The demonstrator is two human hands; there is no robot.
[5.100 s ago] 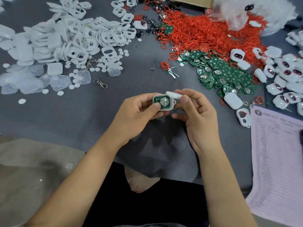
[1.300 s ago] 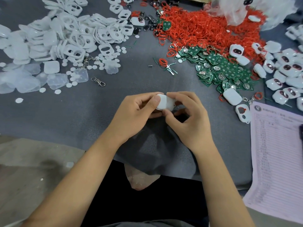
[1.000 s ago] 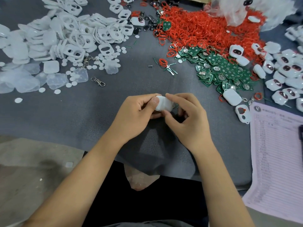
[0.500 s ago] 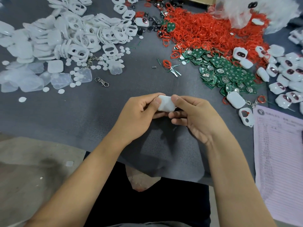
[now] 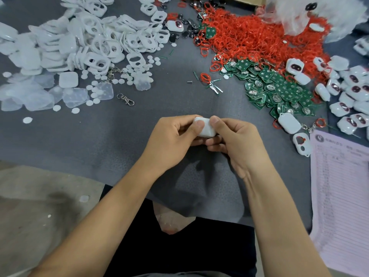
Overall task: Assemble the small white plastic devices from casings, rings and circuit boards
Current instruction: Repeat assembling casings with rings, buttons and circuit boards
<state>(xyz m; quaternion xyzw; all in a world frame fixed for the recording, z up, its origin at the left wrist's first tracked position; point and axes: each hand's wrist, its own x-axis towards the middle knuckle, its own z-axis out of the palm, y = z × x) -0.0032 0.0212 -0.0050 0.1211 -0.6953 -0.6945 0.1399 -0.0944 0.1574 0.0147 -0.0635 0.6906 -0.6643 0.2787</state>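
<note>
Left hand (image 5: 171,140) and right hand (image 5: 235,142) pinch white casing (image 5: 205,128), thumbs on top, likely pressing halves closed, near circuit boards (image 5: 279,90).

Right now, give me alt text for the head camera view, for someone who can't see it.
Two hands, left and right, pinch a closed white device between thumbs and fingers over a grey table. Beyond lie piles of white casings, red rings and green boards, with a printed sheet at right.

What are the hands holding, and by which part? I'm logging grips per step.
Both hands, left hand and right hand, pinch one white casing: thumbs on its top face, fingers underneath.
</note>
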